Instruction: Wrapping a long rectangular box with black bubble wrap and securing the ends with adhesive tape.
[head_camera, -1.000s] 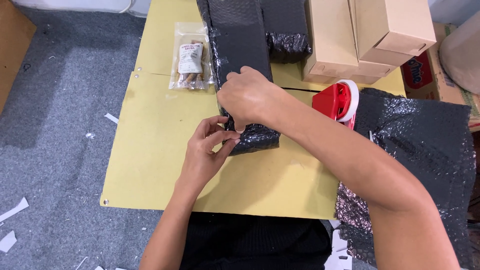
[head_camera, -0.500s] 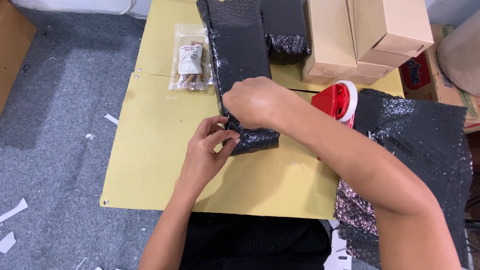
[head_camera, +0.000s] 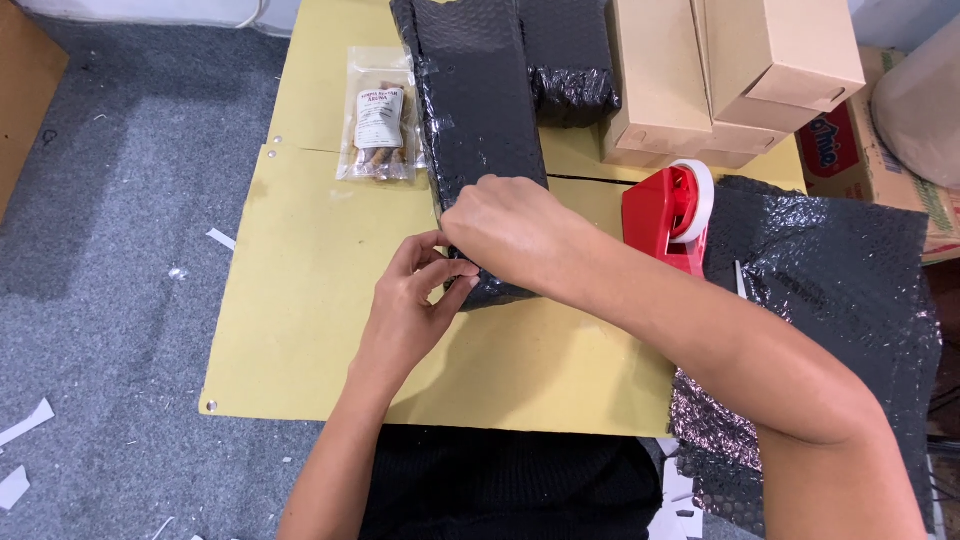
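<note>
Little has shifted over the last second: the right hand (head_camera: 505, 228) has slid slightly along the near end of the black bubble-wrapped parcel (head_camera: 478, 150), while the left hand (head_camera: 412, 300) stays at the same corner.

From the head camera, the parcel lies lengthwise on the yellow cardboard sheet (head_camera: 300, 330), its far end reaching toward the top of the frame and its near end under both hands. The right hand lies palm down over that end, fingers curled around the wrap and pressing it flat, apparently so that the fold cannot spring open. The left hand comes in from below, thumb and fingertips pinched together at the parcel's near left corner; it seems to be gripping the edge of the wrap or a bit of tape there, though what exactly sits between the fingertips is too small to tell.

A red tape dispenser (head_camera: 668, 215) stands just beside the right forearm, within easy reach. A clear snack pouch (head_camera: 379, 130) lies just left of the parcel, barely apart from it. A second black-wrapped bundle (head_camera: 567, 60) rests beside the parcel's far end, next to stacked brown cardboard boxes (head_camera: 730, 70). A loose sheet of black bubble wrap (head_camera: 830, 300) spreads under the right arm at the right side, and grey carpet (head_camera: 120, 250) with scattered paper scraps lies to the left.
</note>
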